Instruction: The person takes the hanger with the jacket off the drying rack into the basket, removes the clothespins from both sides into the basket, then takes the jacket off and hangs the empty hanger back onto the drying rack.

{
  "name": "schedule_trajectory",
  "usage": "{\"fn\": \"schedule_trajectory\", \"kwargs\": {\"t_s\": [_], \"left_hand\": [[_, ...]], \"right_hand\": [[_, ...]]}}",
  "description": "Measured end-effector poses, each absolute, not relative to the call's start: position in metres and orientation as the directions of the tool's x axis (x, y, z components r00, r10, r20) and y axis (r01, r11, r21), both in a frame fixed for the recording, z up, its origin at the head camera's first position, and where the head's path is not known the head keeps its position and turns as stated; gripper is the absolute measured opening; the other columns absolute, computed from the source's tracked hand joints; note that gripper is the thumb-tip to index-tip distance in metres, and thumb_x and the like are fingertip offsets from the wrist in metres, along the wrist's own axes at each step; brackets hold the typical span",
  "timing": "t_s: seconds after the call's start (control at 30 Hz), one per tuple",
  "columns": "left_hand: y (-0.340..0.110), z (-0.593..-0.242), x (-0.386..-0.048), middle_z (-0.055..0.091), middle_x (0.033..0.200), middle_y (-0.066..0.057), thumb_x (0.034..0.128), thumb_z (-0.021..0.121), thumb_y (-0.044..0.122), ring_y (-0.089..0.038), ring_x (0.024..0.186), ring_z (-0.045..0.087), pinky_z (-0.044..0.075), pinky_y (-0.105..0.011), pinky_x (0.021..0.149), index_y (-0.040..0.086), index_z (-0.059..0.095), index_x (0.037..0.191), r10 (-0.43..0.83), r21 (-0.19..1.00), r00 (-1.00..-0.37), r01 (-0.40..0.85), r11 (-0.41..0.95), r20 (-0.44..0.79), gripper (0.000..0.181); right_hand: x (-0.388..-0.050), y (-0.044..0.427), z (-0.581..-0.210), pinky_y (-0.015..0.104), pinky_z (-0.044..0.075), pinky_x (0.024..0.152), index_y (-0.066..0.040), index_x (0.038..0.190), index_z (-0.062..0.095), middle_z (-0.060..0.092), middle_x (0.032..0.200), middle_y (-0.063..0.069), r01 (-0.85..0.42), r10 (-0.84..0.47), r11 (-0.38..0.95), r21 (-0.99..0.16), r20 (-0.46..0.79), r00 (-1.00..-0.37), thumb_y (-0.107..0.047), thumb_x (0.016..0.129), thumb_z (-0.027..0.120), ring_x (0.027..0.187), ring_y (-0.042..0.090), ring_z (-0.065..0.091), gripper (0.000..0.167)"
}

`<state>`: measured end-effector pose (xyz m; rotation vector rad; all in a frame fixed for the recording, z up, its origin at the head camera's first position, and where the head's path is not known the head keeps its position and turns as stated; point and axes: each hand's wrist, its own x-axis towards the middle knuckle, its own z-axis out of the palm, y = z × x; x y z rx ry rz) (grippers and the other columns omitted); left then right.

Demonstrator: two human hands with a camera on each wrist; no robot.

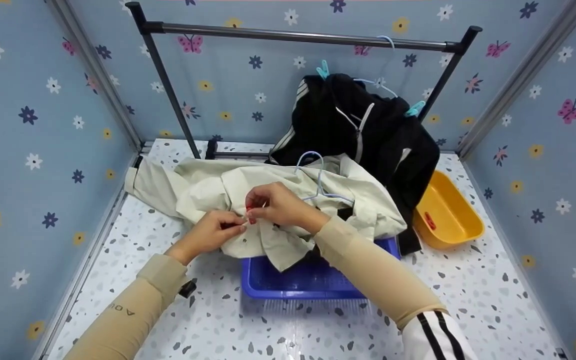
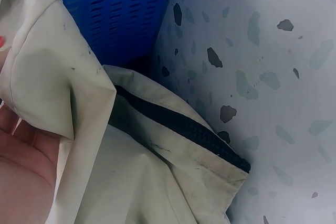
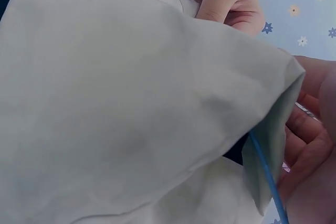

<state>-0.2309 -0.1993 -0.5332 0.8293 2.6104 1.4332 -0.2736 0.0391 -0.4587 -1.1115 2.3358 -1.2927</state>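
Observation:
A beige jacket (image 1: 203, 187) lies across the blue basket, with a light-blue hanger (image 1: 321, 176) partly inside it. My left hand (image 1: 210, 231) pinches the jacket's edge just left of a red clothespin (image 1: 251, 216). The clothespin is between the fingertips of my right hand (image 1: 284, 206), right at the cloth; its jaws are mostly hidden. From the right wrist view, a fold of beige cloth and the blue hanger arm (image 3: 269, 174) lie beside my right hand (image 3: 315, 140). In the left wrist view, a dark zipper (image 2: 184, 129) runs along a hanging part of the jacket.
A black jacket (image 1: 318, 120) with turquoise clothespins (image 1: 415, 108) hangs from a grey rack (image 1: 288, 35) behind. The blue basket (image 1: 293, 294) stands under the beige jacket. At right, a yellow basin (image 1: 455, 217) contains a red clothespin. Patterned walls enclose the floor.

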Motion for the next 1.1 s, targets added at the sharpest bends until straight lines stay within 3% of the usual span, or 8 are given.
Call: {"fn": "schedule_trajectory", "kwargs": {"t_s": [0.4, 0.67, 0.87, 1.1], "left_hand": [[-0.200, -0.536, -0.231, 0.083, 0.108, -0.015, 0.0998, 0.077, 0.008, -0.014, 0.095, 0.071, 0.056, -0.022, 0.085, 0.003, 0.085, 0.110, 0.476, 0.784, -0.855, 0.437, 0.442, 0.208, 0.014], [-0.199, -0.532, -0.233, 0.083, 0.109, -0.014, 0.0991, 0.078, 0.008, -0.017, 0.096, 0.071, 0.055, -0.024, 0.086, 0.004, 0.085, 0.110, 0.475, 0.767, -0.853, 0.448, 0.459, 0.214, 0.013], [-0.198, -0.530, -0.232, 0.082, 0.114, -0.015, 0.0993, 0.078, 0.010, -0.029, 0.102, 0.074, 0.057, -0.031, 0.092, 0.004, 0.084, 0.115, 0.464, 0.765, -0.866, 0.425, 0.484, 0.187, 0.018], [-0.200, -0.532, -0.232, 0.082, 0.114, -0.016, 0.0993, 0.078, 0.011, -0.027, 0.103, 0.073, 0.057, -0.029, 0.094, 0.003, 0.083, 0.116, 0.447, 0.780, -0.877, 0.400, 0.481, 0.175, 0.019]], "right_hand": [[-0.274, 0.049, -0.451, 0.019, 0.053, 0.068, 0.004, 0.103, 0.074, 0.077, 0.092, 0.015, -0.449, -0.636, 0.266, -0.853, 0.195, -0.746, -0.001, 0.092, 0.083, 0.076, 0.003, 0.065, 0.016], [-0.275, 0.062, -0.444, 0.018, 0.055, 0.073, 0.005, 0.106, 0.073, 0.076, 0.091, 0.015, -0.490, -0.617, 0.264, -0.831, 0.245, -0.748, -0.003, 0.090, 0.083, 0.074, 0.002, 0.064, 0.021], [-0.273, 0.076, -0.443, 0.019, 0.054, 0.072, 0.004, 0.105, 0.073, 0.076, 0.089, 0.014, -0.494, -0.608, 0.279, -0.824, 0.247, -0.754, -0.004, 0.089, 0.082, 0.074, 0.003, 0.064, 0.020], [-0.270, 0.092, -0.443, 0.019, 0.054, 0.073, 0.005, 0.105, 0.073, 0.076, 0.091, 0.016, -0.507, -0.587, 0.297, -0.809, 0.263, -0.765, -0.003, 0.090, 0.083, 0.077, 0.004, 0.064, 0.020]]}}
